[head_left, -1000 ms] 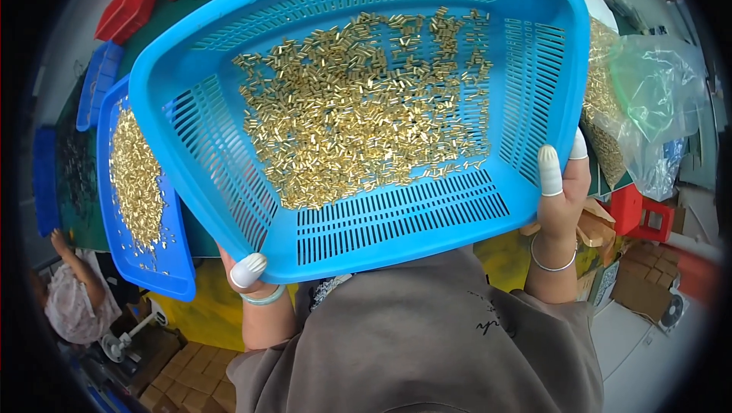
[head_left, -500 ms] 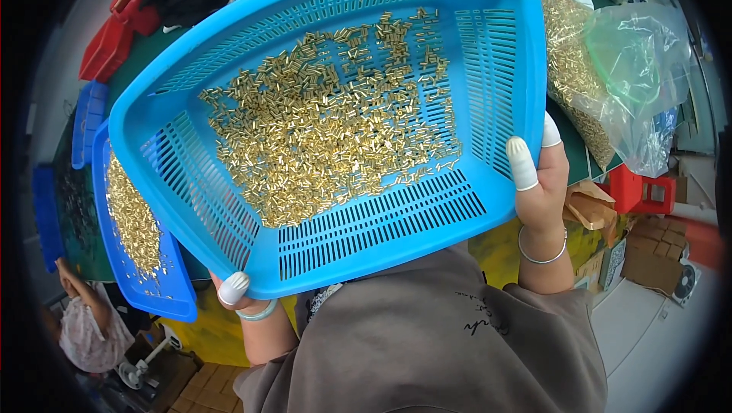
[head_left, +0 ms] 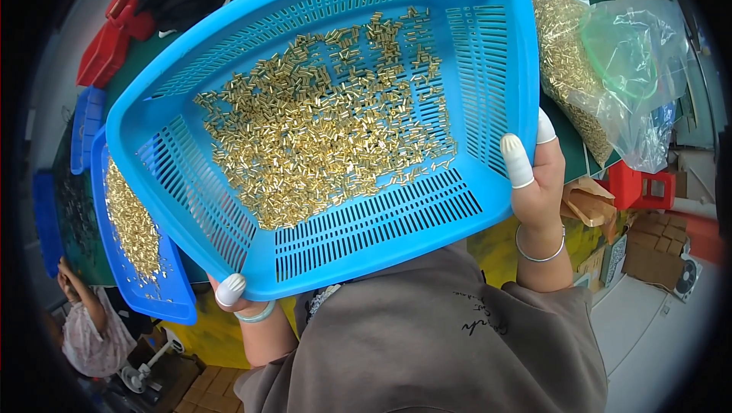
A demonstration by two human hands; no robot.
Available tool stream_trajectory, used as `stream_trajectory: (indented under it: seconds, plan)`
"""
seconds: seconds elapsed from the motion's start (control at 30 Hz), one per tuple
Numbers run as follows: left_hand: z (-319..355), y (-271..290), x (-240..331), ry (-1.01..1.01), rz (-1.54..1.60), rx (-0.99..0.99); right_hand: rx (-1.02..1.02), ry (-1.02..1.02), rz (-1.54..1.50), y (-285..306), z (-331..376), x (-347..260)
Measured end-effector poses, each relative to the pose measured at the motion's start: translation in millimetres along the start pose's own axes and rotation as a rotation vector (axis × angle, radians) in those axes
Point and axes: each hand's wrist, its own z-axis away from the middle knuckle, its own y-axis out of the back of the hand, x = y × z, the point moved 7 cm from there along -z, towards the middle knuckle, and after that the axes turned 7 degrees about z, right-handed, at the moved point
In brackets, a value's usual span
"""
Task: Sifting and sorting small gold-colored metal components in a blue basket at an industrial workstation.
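Observation:
A large light-blue slotted plastic basket [head_left: 374,257] is held up and tilted in front of me. Many small gold-coloured metal tubes [head_left: 305,138] lie spread over its slotted bottom, thickest at the left and middle. My left hand [head_left: 238,297] grips the near left corner, a white finger cot on its thumb pressing the rim. On the right side, my right hand [head_left: 538,184] holds the rim, with white cots on the thumb and a finger. The other fingers of both hands are mostly hidden by the basket.
To the left, a darker blue tray [head_left: 175,295] holds more gold pieces on the green table [head_left: 76,218]. A clear bag [head_left: 568,62] full of them stands at right. Red containers [head_left: 114,35] and a red stool [head_left: 637,186] flank the table. Another person [head_left: 91,329] is at lower left.
The basket and both my hands have shifted slightly left. Both hands keep their hold, and the gold tubes stay spread much as before.

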Motion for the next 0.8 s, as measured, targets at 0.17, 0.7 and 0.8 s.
stream_trajectory:
  seconds: [0.17,0.7,0.8]
  plan:
    - [-2,3,0,0.0,0.025,-0.05,0.012,0.004,-0.011,1,0,1]
    - [5,14,1,-0.033,0.012,0.011,0.051,0.006,-0.075,-4,5,2]
    - [5,13,1,-0.033,0.02,-0.005,0.055,0.007,-0.08,-3,6,4]
